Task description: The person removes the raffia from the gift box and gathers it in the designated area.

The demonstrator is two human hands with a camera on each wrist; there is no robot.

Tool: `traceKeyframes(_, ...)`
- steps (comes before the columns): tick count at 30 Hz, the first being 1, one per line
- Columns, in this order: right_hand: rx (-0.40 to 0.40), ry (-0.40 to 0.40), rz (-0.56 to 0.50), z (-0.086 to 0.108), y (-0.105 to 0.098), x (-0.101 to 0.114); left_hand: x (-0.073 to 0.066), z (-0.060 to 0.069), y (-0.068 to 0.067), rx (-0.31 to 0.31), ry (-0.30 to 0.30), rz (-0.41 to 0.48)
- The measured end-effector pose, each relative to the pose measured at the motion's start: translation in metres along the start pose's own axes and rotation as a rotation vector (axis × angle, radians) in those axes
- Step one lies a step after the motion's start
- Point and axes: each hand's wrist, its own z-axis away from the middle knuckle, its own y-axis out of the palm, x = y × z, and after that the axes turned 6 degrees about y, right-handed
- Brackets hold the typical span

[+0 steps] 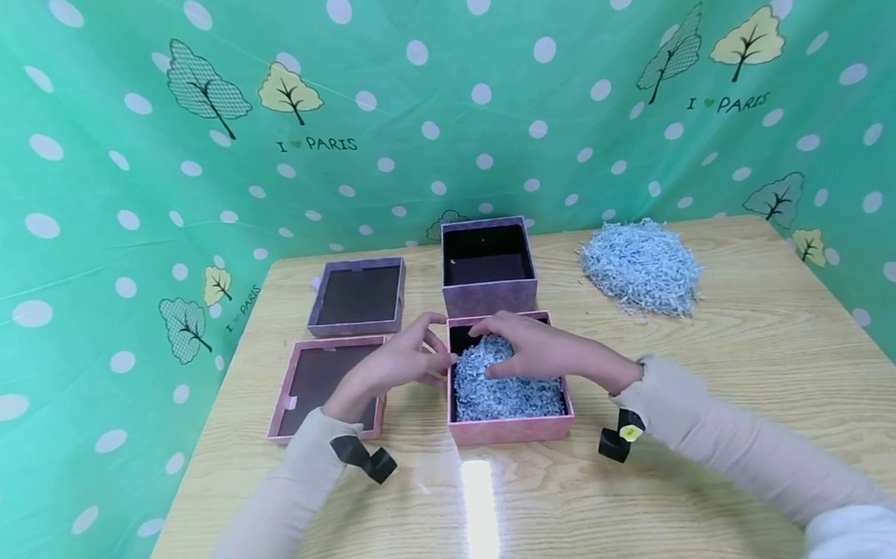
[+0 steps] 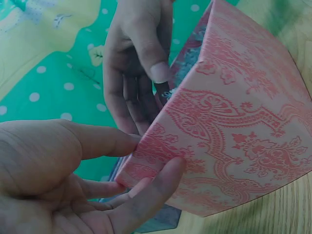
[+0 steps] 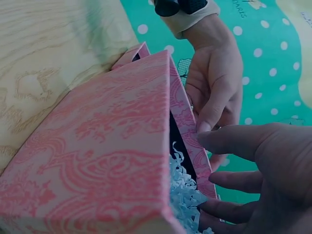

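A pink patterned box point(image 1: 510, 432) stands on the table in front of me, filled with light blue shredded paper point(image 1: 509, 398). My left hand point(image 1: 406, 358) holds the box's left wall; in the left wrist view the thumb is at the rim and the other fingertips touch the outer side. Over the box opening is my right hand point(image 1: 529, 347), fingers spread and loosely bent down into it. The right wrist view has its fingertips by the inner wall and the shredded paper point(image 3: 183, 195). Part of the paper is hidden beneath that hand.
A purple box point(image 1: 490, 298) with a dark interior stands right behind the pink box. To the left lie a purple lid point(image 1: 356, 327) and a pink lid point(image 1: 324, 368), insides up. A heap of blue shredded paper point(image 1: 641, 267) lies at the back right, before a green curtain point(image 1: 439, 71).
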Motion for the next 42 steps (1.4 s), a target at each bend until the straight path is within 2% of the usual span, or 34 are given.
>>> traceKeyframes(7, 0.057, 0.089, 0.176, 0.0, 0.006, 0.003, 0.002, -0.002, 0.002, -0.005, -0.036, 0.032)
traceKeyframes(14, 0.178, 0.186, 0.32, 0.0, 0.013, 0.006, 0.003, -0.004, -0.001, 0.04, -0.035, 0.06)
traceKeyframes(18, 0.209, 0.188, 0.398, -0.002, 0.019, 0.007, 0.002, -0.004, -0.002, 0.052, -0.042, 0.052)
traceKeyframes(22, 0.207, 0.181, 0.472, -0.006, 0.025, 0.006, 0.002, -0.004, -0.002, 0.055, -0.048, 0.051)
traceKeyframes(26, 0.184, 0.173, 0.479, -0.009, 0.028, 0.004, 0.002, -0.005, -0.002, 0.051, -0.056, 0.065)
traceKeyframes(33, 0.147, 0.104, 0.463, -0.008, 0.024, 0.006, 0.002, -0.005, -0.002, 0.041, -0.063, 0.09)
traceKeyframes(37, 0.14, 0.088, 0.456, -0.001, 0.012, 0.015, 0.003, -0.006, -0.002, 0.045, -0.059, 0.094)
traceKeyframes(42, 0.108, 0.042, 0.412, 0.01, -0.013, 0.028, 0.004, -0.006, -0.003, 0.053, -0.057, 0.088)
